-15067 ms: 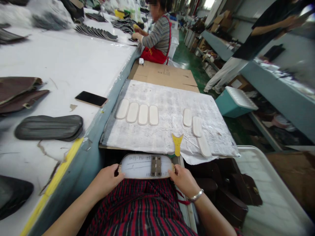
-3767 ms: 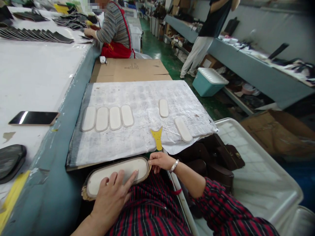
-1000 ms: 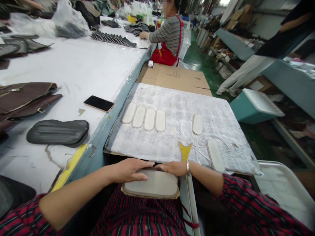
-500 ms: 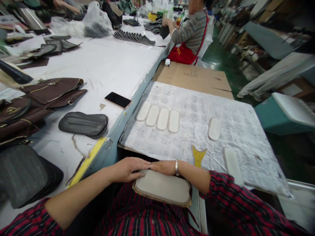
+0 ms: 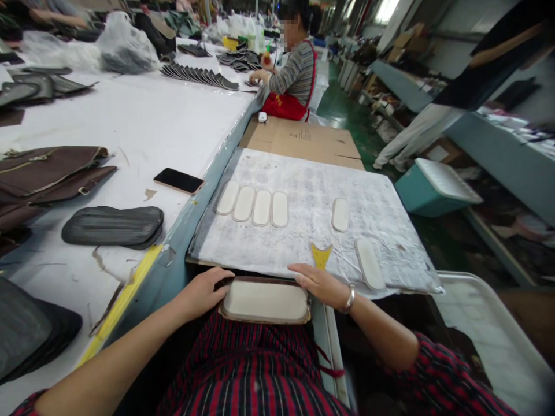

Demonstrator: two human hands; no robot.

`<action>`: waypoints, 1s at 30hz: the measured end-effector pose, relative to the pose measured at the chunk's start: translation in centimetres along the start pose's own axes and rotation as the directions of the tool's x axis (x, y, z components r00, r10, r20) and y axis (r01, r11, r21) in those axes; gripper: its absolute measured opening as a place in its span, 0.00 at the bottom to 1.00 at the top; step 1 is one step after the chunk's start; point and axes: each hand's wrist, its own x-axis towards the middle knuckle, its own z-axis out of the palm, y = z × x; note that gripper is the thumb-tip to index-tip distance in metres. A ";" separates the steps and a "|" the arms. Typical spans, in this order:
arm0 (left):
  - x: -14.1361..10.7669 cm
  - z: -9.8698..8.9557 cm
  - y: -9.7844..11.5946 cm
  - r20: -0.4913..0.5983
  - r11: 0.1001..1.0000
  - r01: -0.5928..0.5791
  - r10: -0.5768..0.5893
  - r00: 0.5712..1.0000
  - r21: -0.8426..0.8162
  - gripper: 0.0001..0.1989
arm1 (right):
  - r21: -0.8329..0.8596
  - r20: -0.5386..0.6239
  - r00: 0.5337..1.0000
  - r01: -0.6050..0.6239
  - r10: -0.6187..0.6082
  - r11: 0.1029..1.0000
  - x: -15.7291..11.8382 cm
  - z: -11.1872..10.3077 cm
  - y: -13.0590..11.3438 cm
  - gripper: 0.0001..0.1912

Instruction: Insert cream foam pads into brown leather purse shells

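Observation:
A pale oval panel with a brown rim [image 5: 265,300] rests on my lap at the board's near edge. My left hand [image 5: 207,292] lies at its left end, thumb and fingers apart on the upper left corner. At the upper right corner is my right hand [image 5: 319,284], fingers stretched out and slightly raised; whether it touches the rim I cannot tell. Beyond them on the whitish board [image 5: 303,167] lie several small pale oval pieces [image 5: 262,208], a yellow notched piece [image 5: 321,255] and a longer pale oval [image 5: 369,264].
On the white table at left are a phone [image 5: 178,180], dark oval pieces [image 5: 113,226], a brown bag [image 5: 52,173] and a dark stack [image 5: 30,329]. A seated person [image 5: 295,75] works beyond the cardboard [image 5: 303,136]. A teal bin [image 5: 433,188] stands right.
My hands have moved apart from the middle of the panel's far edge to its two ends. The panel now lies straighter. The camera view has shifted right.

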 end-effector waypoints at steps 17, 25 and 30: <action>1.1 -0.8 -0.4 0.193 0.973 0.201 -0.176 0.965 -0.118 0.13 | -0.594 -0.222 0.918 0.141 -0.329 0.792 -7.7 7.5 -2.1 0.09; -1.1 1.8 5.7 0.082 0.907 -0.398 0.390 0.917 0.141 0.23 | -0.482 -0.355 0.901 0.051 -0.248 0.875 -7.2 7.6 -1.8 0.08; -1.8 6.6 8.0 0.142 0.801 -0.533 0.514 0.846 0.272 0.11 | -0.419 -0.397 0.899 -0.001 -0.182 0.908 -6.7 7.8 -1.8 0.06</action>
